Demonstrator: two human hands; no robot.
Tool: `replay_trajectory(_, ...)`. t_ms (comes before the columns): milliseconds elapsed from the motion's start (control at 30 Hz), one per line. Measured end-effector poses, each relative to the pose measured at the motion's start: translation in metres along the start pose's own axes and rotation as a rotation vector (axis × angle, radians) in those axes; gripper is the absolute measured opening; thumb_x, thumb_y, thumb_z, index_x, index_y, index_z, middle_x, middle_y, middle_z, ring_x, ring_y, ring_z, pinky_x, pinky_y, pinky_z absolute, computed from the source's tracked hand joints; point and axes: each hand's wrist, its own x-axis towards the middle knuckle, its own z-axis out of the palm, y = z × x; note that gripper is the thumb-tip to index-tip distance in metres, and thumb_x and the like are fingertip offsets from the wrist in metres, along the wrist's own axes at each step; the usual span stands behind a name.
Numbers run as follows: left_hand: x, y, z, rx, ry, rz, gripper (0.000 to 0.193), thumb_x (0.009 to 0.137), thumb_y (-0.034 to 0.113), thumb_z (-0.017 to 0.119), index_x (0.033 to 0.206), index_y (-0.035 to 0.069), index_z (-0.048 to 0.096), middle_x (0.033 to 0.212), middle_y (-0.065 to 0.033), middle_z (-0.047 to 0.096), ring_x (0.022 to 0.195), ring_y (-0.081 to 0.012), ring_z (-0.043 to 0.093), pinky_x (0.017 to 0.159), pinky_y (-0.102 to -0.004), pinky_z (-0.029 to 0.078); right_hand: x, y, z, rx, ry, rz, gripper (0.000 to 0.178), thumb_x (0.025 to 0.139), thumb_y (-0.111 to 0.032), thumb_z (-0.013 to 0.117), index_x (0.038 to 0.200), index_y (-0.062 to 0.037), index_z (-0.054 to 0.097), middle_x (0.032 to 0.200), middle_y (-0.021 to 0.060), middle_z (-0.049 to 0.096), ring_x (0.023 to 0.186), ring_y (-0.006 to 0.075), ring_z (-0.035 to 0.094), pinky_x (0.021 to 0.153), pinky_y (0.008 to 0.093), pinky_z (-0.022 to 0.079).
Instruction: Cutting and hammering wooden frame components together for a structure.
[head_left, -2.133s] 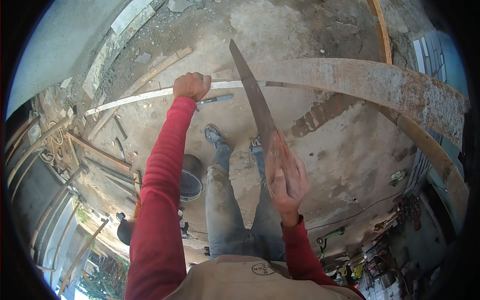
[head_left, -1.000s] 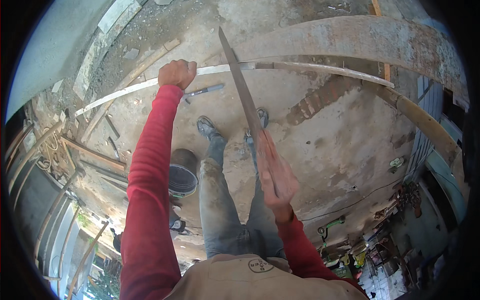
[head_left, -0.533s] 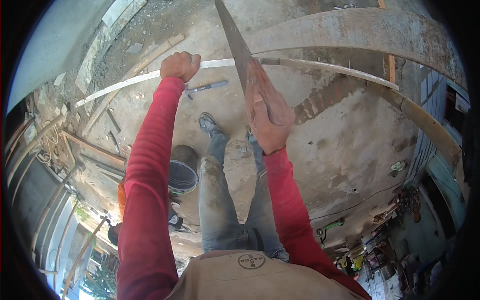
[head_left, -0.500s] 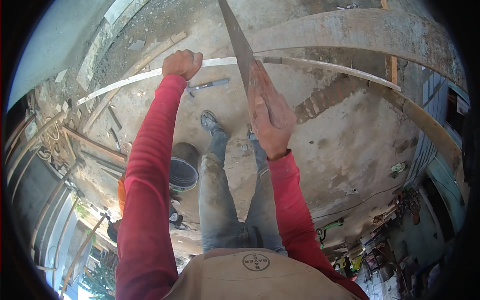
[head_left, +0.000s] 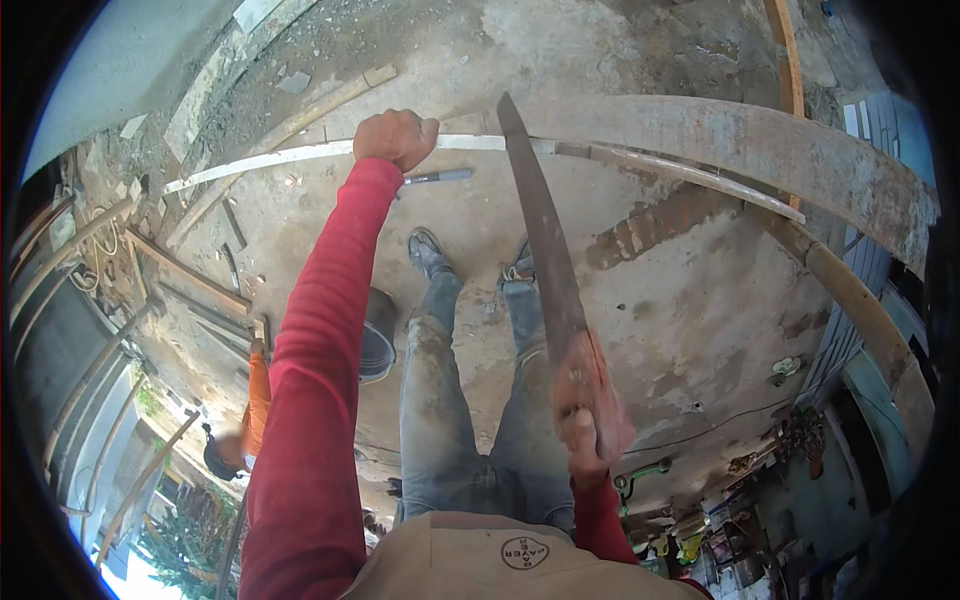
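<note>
My right hand [head_left: 590, 445] grips the wooden handle of a hand saw [head_left: 545, 230], drawn back near my right thigh. The blade points away from me, and its tip end crosses a long, narrow whitish strip of wood [head_left: 270, 158]. With fingers curled closed, my left hand [head_left: 396, 139] holds this strip to the left of the blade. Beyond the blade, a wide weathered plank [head_left: 740, 135] extends to the right, close to the strip. A hammer [head_left: 437, 176] lies on the ground just below my left hand, its head partly hidden by my sleeve.
A dark bucket [head_left: 378, 340] stands beside my left leg. Another person in an orange sleeve [head_left: 259, 390] is at the lower left, near loose timber [head_left: 190, 270]. A bamboo pole [head_left: 860, 265] runs along the right side. Bricks [head_left: 650, 225] are set in the concrete floor.
My right hand has pulled the saw back toward my body, so its tip end now lies at the strip. The other person's orange arm has come into fuller view.
</note>
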Motion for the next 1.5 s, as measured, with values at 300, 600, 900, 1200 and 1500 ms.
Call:
replay_trajectory(300,0.006,0.011,0.011,-0.018,0.043,0.031,0.054,0.088,0.046,0.043,0.081,0.003,0.073,0.079,-0.0229,0.069,0.075,-0.0397,0.068,0.074,-0.0468,0.054,-0.011,-0.007,-0.016,-0.145,0.039,-0.123,0.041,0.096,-0.014,0.047,0.131,0.0055,0.055,0.133,0.0183,0.058,0.103,0.0263,0.063,0.089,0.0315,0.046)
replay_trajectory(600,0.009,0.024,0.009,-0.027,0.077,0.038,0.050,0.087,0.043,0.043,0.077,0.004,0.074,0.075,-0.0219,0.069,0.072,-0.0388,0.068,0.070,-0.0473,0.054,0.020,0.009,-0.011,-0.131,0.084,-0.210,0.044,0.094,-0.008,0.051,0.136,0.0047,0.051,0.134,0.0178,0.058,0.106,0.0238,0.062,0.094,0.0295,0.044)
replay_trajectory(900,0.002,0.006,-0.001,-0.023,0.020,-0.015,0.046,0.085,0.040,0.043,0.081,0.008,0.075,0.076,-0.0241,0.067,0.074,-0.0406,0.067,0.073,-0.0494,0.053,-0.054,-0.023,-0.026,0.171,0.141,-0.172,0.045,0.094,-0.013,0.055,0.130,0.0122,0.051,0.137,0.0229,0.054,0.119,0.0276,0.057,0.100,0.0313,0.040)
replay_trajectory(1200,0.000,-0.008,0.002,-0.010,0.019,-0.013,0.044,0.085,0.039,0.044,0.083,0.008,0.076,0.074,-0.0238,0.067,0.070,-0.0403,0.067,0.071,-0.0481,0.054,-0.052,-0.051,-0.055,-0.115,-0.109,-0.029,0.045,0.091,-0.009,0.055,0.134,0.0064,0.052,0.132,0.0208,0.058,0.110,0.0270,0.061,0.093,0.0312,0.044)
replay_trajectory(1500,0.003,0.009,0.016,-0.057,0.065,0.069,0.045,0.086,0.042,0.046,0.075,0.008,0.075,0.069,-0.0200,0.068,0.066,-0.0372,0.067,0.067,-0.0459,0.054,0.015,0.009,-0.011,-0.105,0.026,0.014,0.054,0.097,-0.029,0.038,0.134,0.0071,0.053,0.130,0.0176,0.061,0.102,0.0246,0.063,0.087,0.0307,0.046)
